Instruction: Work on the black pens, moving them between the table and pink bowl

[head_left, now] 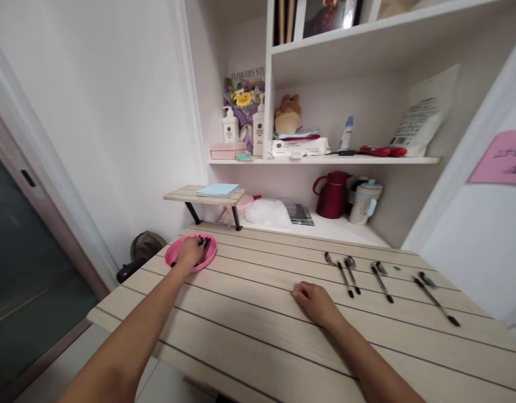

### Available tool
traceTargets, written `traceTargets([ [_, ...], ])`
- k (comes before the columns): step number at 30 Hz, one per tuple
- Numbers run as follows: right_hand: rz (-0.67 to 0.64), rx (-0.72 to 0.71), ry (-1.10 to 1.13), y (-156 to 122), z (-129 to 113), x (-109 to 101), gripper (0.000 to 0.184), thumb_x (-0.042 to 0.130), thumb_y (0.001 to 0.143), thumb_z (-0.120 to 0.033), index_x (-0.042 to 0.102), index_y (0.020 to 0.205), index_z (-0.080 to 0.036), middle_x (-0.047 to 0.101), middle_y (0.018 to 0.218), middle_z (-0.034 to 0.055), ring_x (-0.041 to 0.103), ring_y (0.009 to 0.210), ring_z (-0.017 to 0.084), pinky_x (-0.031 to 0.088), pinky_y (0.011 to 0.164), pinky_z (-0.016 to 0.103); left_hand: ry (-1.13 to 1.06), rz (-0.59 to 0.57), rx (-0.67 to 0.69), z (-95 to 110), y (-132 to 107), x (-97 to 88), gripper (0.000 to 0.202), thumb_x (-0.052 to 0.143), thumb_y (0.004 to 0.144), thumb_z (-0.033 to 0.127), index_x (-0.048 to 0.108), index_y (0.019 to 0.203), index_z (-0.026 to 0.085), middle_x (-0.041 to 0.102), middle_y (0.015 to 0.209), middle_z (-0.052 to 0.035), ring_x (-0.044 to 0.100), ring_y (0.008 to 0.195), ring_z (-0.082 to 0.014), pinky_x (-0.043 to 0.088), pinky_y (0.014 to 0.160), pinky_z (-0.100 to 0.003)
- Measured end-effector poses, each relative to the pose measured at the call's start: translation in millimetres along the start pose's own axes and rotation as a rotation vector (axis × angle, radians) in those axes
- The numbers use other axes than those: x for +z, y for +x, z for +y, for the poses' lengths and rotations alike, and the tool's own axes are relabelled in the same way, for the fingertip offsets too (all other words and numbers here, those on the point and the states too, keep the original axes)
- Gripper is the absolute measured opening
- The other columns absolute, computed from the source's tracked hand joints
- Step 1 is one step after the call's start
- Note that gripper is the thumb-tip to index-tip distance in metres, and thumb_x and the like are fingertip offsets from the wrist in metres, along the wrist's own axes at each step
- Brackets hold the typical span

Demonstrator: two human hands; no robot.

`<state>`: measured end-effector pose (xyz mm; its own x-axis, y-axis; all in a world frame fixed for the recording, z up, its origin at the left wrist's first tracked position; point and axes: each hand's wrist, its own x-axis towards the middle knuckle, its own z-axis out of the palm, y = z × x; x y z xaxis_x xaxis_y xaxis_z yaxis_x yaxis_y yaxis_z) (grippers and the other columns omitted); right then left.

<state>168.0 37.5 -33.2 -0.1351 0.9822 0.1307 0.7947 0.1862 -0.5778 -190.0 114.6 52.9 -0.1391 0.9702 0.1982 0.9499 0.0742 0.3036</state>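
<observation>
- Right hand (315, 302) is nearest, resting knuckles-up on the pale slatted surface (249, 336), well to the right of the pink bowl (170, 254) and closer to the camera. Its fingers are curled together and nothing is seen in it.
- Left hand (191, 252) is stretched out, palm down inside the pink bowl, covering most of it.
- Left fingertips lie on dark sticks (206, 244) at the bowl's far right rim. Cannot tell whether the fingers are clamped on them or just touching.
- Pink bowl sits near the far left corner of the surface.
- Dark-handled utensils (351, 274) lie in a loose row on the surface, well to the right of the bowl, past the right hand and apart from both hands.
- Small wooden riser (186, 196) stands just behind the bowl, with a blue notebook (218, 190) on top.
- Red jug (332, 195) stands on a low shelf far behind and right of the bowl.
</observation>
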Motion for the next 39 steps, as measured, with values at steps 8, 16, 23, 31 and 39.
traceTargets([
  [8, 0.186, 0.399, -0.498, 10, 53, -59, 0.026, 0.04, 0.081, -0.03, 0.06, 0.086, -0.014, 0.065, 0.086, 0.0153, 0.062, 0.078, 0.027, 0.04, 0.06, 0.032, -0.346, -0.019, 0.474, 113, -56, 63.1, 0.022, 0.05, 0.073, 0.02, 0.065, 0.09, 0.019, 0.061, 0.091, -0.0041, 0.054, 0.088, -0.0161, 0.039, 0.08, -0.026],
  [16, 0.151, 0.461, -0.569, 27, 71, -57, 0.028, 0.037, 0.082, -0.019, 0.06, 0.093, -0.008, 0.065, 0.093, 0.0197, 0.063, 0.084, 0.028, 0.044, 0.069, 0.036, -0.739, -0.374, 0.582, 204, -134, 131.3, 0.022, 0.054, 0.066, 0.022, 0.069, 0.082, 0.019, 0.062, 0.08, -0.0047, 0.055, 0.07, -0.016, 0.043, 0.066, -0.027],
  [23, 0.173, 0.487, -0.547, 34, 72, -57, 0.031, 0.036, 0.08, -0.014, 0.058, 0.099, -0.005, 0.065, 0.09, 0.0218, 0.063, 0.083, 0.029, 0.044, 0.069, 0.038, -0.956, -0.559, 0.339, 215, -146, 154.9, 0.021, 0.053, 0.064, 0.019, 0.069, 0.078, 0.016, 0.062, 0.066, -0.0023, 0.05, 0.057, -0.0119, 0.039, 0.056, -0.023],
  [31, 0.177, 0.495, -0.497, 31, 64, -66, 0.026, 0.041, 0.077, -0.02, 0.065, 0.082, -0.01, 0.066, 0.084, 0.0187, 0.064, 0.079, 0.027, 0.043, 0.066, 0.033, -1.166, -0.687, 0.125, 217, -141, 151.1, 0.016, 0.059, 0.063, 0.021, 0.064, 0.075, 0.013, 0.054, 0.06, -0.0003, 0.044, 0.053, -0.0091, 0.035, 0.054, -0.022],
  [39, 0.111, 0.201, 0.157, -7, 20, -35, 0.024, 0.043, 0.073, -0.028, 0.055, 0.055, -0.018, 0.064, 0.055, 0.0024, 0.057, 0.053, 0.013, 0.037, 0.049, 0.02, -1.848, -0.874, -0.363, 230, -121, 146.8, 0.032, 0.05, 0.075, 0.046, 0.051, 0.089, 0.017, 0.057, 0.077, -0.0038, 0.055, 0.065, -0.0144, 0.041, 0.061, -0.029],
])
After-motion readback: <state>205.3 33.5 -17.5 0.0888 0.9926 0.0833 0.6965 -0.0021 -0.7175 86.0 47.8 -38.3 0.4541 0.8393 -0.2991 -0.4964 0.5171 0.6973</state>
